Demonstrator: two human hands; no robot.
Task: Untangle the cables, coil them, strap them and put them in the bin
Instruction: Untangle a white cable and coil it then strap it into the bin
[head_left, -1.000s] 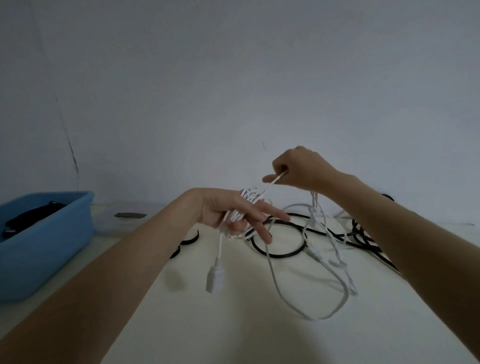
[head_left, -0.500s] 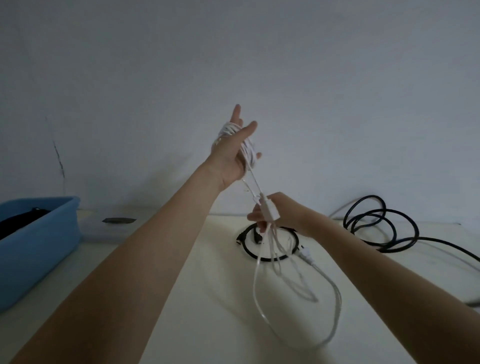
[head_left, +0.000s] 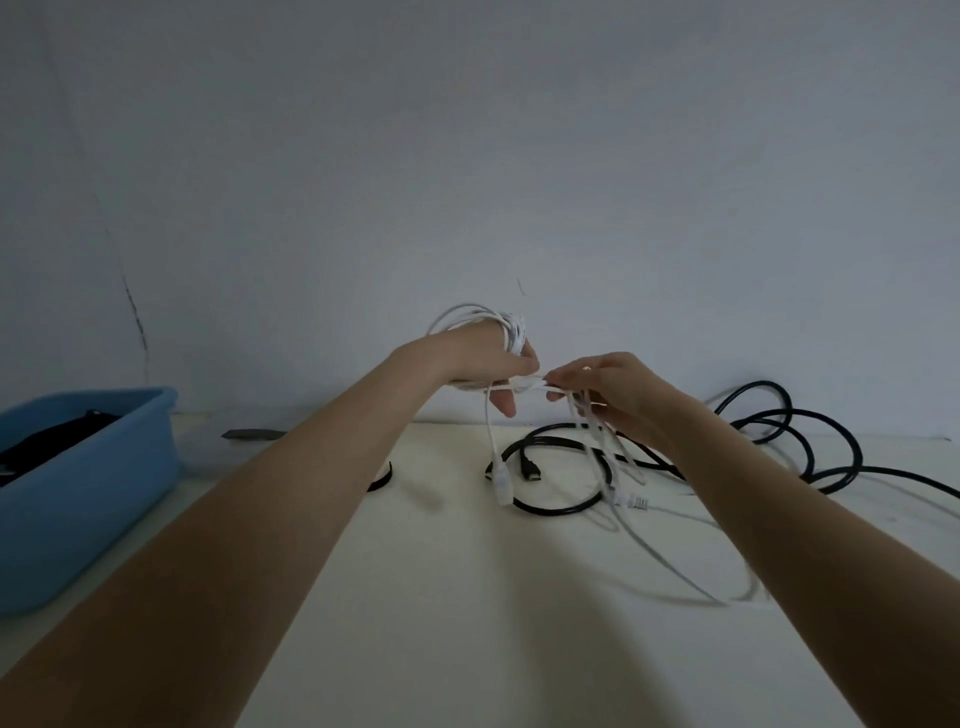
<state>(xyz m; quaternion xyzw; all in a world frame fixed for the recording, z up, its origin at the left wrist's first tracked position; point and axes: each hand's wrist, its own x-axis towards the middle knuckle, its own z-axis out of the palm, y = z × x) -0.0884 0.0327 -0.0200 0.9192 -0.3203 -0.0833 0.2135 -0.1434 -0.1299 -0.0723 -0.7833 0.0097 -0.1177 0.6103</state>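
**Winding white cable over a pale bench**

Looking down at a cream-coloured bench (head_left: 467, 623) set against a plain grey-white wall (head_left: 467, 156), dim light all round, a thin dark crack running down the wall at the left. At the left edge sits a blue bin (head_left: 88, 499) with something black inside.

Up above the bench, the left hand (head_left: 483, 358) has the white cable (head_left: 511, 332) looped round it in several turns, the coil standing roughly upright across the palm and knuckles. One end drops straight down from this hand, its white plug (head_left: 501, 480) hanging with its long axis close to vertical, tip pointing at the bench. The left grip is curled round the coil and holds it.

Right beside it, the right hand (head_left: 608, 395) pinches a short run of the same cable that lies nearly level between the two hands. More strands fall from this hand, slanting down to the right, then sweep out in a wide loop on the bench.

Behind them a black cable (head_left: 810, 447) lies in loose loops on the bench, its dark connector (head_left: 530, 470) pointing toward the camera.

No brand or writing can be read anywhere.
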